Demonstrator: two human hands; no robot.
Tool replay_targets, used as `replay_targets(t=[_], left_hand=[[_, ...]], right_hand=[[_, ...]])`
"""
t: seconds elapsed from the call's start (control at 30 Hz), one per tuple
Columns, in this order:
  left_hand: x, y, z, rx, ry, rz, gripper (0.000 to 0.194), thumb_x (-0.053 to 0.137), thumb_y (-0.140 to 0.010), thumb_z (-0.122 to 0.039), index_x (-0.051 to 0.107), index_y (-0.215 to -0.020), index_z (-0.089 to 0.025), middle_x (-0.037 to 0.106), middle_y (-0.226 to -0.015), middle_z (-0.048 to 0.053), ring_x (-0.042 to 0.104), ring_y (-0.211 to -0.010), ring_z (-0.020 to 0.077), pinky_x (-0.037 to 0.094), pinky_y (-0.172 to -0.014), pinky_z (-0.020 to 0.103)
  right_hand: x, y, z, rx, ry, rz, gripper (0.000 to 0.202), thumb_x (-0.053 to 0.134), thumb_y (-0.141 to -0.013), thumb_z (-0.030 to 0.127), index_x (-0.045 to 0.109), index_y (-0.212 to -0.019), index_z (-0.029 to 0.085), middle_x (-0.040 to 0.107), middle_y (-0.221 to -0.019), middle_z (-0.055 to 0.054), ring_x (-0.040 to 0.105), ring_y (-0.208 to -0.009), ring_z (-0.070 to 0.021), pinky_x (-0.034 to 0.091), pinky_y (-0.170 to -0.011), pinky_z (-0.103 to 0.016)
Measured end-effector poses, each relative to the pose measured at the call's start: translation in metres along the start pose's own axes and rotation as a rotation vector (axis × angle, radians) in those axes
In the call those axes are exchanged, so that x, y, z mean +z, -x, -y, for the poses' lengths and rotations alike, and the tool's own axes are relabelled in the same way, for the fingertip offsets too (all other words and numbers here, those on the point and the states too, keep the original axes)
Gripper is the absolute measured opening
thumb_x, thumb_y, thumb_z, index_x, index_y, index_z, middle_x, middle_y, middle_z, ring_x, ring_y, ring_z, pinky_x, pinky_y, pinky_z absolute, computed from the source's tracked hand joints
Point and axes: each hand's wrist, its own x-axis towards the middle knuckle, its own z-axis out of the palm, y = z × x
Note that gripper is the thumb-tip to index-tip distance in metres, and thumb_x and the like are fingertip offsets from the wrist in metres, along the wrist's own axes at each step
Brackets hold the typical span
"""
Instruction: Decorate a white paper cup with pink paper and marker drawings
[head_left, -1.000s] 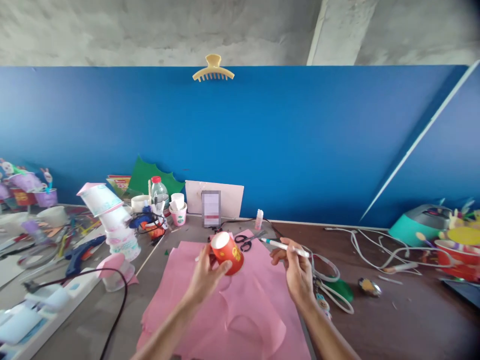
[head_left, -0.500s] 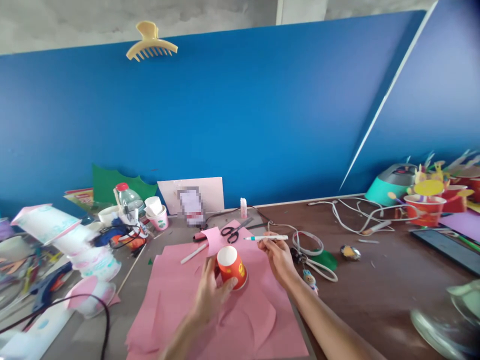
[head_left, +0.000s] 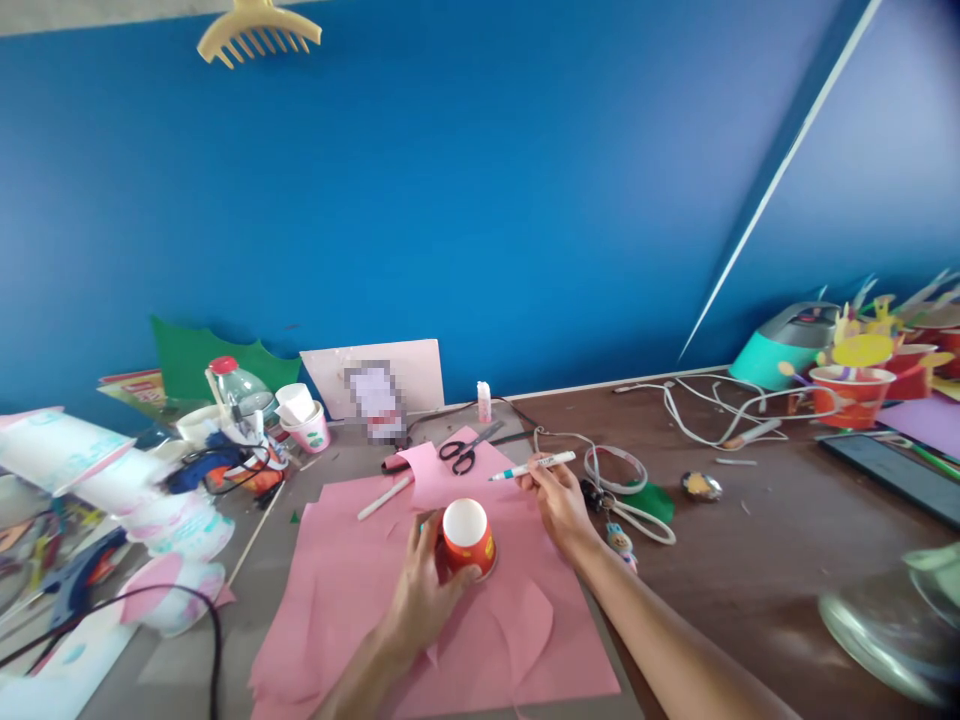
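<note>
A red paper cup (head_left: 471, 548) with yellow marks has its narrower white end facing up. My left hand (head_left: 426, 575) is wrapped around its left side, thumb in front, low over the pink paper (head_left: 360, 620). Between the fingers of my right hand (head_left: 556, 500) is a white marker pen (head_left: 546, 463) with a teal band. Its tip points left, apart from the cup. Black-handled scissors (head_left: 461, 456) lie just beyond, partly on a pink strip. A second white pen (head_left: 385, 497) rests left of them.
Decorated cups (head_left: 169, 510) lie stacked at the left near a bottle (head_left: 244, 385) and cables. A small pink-and-white bottle (head_left: 484, 402) stands by the blue partition (head_left: 465, 200). To the right are white cords (head_left: 675, 410), a dark tablet (head_left: 892, 480) and a red cup (head_left: 851, 395).
The view has tipped downward a little. The cup's white top shows more fully, and the pen in my right hand slants more, its tip lower. Both hands keep their holds.
</note>
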Motion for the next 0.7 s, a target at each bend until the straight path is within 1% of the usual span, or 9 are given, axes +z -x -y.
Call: replay_targets(t=[0.23, 0.47, 0.7], left_hand=[[-0.0013, 0.0003, 0.0036, 0.009, -0.053, 0.041, 0.055, 0.073, -0.072, -0.043, 0.058, -0.12, -0.021, 0.06, -0.117, 0.013, 0.058, -0.11, 0.0322, 0.049, -0.094, 0.046], [-0.005, -0.0014, 0.0011, 0.018, -0.115, 0.08, 0.051, 0.07, -0.075, -0.046, 0.057, -0.116, -0.02, 0.059, -0.113, 0.011, 0.059, -0.106, 0.0296, 0.05, -0.093, 0.045], [-0.0064, -0.0019, 0.0058, 0.025, -0.123, 0.07, 0.054, 0.072, -0.074, -0.047, 0.057, -0.119, -0.02, 0.06, -0.115, 0.011, 0.06, -0.107, 0.0299, 0.051, -0.092, 0.045]], right_hand=[[-0.0003, 0.002, -0.001, -0.002, 0.006, 0.017, 0.025, 0.071, -0.077, 0.043, 0.064, -0.077, 0.019, 0.061, -0.055, 0.002, 0.057, -0.059, -0.017, 0.043, -0.066, -0.031], [0.0014, 0.0015, 0.0006, -0.007, 0.002, 0.0, 0.029, 0.073, -0.073, 0.047, 0.065, -0.073, 0.019, 0.061, -0.054, 0.002, 0.056, -0.057, -0.0166, 0.042, -0.063, -0.03], [0.0032, 0.0006, 0.0041, -0.003, -0.01, 0.014, 0.028, 0.074, -0.072, 0.047, 0.064, -0.072, 0.02, 0.06, -0.05, 0.003, 0.058, -0.056, -0.0171, 0.044, -0.064, -0.03]])
